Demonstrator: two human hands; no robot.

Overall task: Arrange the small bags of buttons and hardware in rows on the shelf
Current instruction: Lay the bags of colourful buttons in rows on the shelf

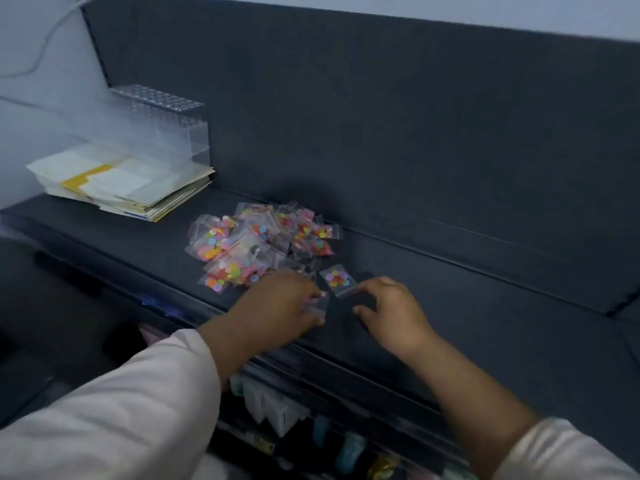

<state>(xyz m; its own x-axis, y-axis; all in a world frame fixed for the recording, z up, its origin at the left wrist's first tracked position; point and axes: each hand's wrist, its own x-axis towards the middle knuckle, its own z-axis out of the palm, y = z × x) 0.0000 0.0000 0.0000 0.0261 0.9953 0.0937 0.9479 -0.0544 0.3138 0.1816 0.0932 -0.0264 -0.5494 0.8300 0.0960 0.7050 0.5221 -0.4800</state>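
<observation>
A loose heap of small clear bags [258, 245] filled with coloured buttons lies on the dark shelf [450, 306]. One single bag of buttons [338, 279] lies apart at the heap's right edge. My right hand [391, 308] pinches that bag's lower right corner with its fingertip, thumb spread below. My left hand [280, 308] rests at the heap's near edge, its fingers curled on a clear bag [317, 304] whose contents are blurred.
A stack of papers and envelopes [117, 183] sits at the shelf's far left, with a clear acrylic organiser [166, 129] on top against the back panel. Below the shelf's front edge hang packaged goods [277, 410]. The shelf runs on to the right.
</observation>
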